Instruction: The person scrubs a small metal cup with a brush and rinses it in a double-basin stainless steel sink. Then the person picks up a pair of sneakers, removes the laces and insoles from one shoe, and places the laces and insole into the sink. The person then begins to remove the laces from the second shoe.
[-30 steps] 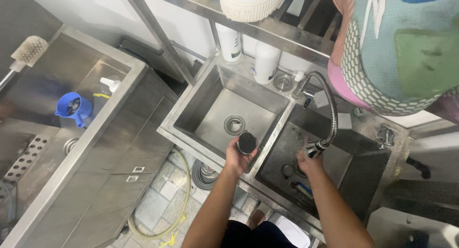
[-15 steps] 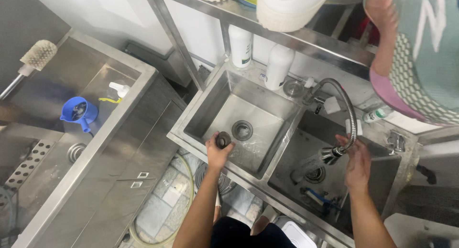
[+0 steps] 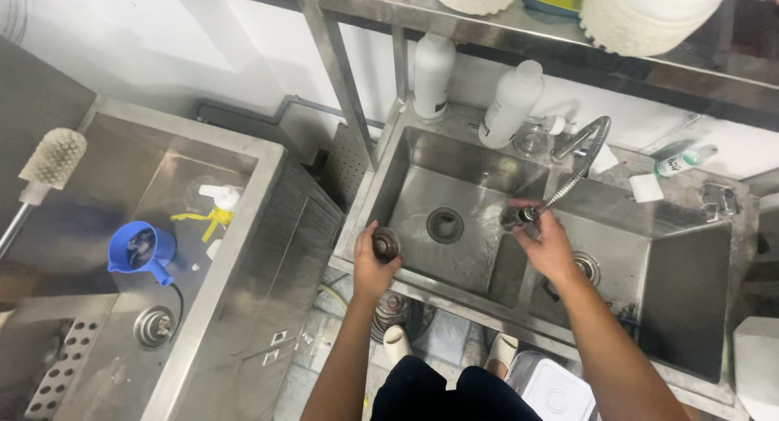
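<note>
The left hand (image 3: pixel 372 263) grasps a small dark round strainer (image 3: pixel 385 244) at the front left corner of the left sink (image 3: pixel 422 157), just over its rim. The right hand (image 3: pixel 548 247) clasps the spray head (image 3: pixel 519 216) above the divider between the basins.

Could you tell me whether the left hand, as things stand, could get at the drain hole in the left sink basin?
Probably yes: the left hand is at the basin's front edge, holding a round strainer, and nothing lies between it and the drain hole.

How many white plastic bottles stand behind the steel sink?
2: an upright white plastic bottle by the shelf post, and a leaning white plastic bottle right of it; others may be hidden.
</note>
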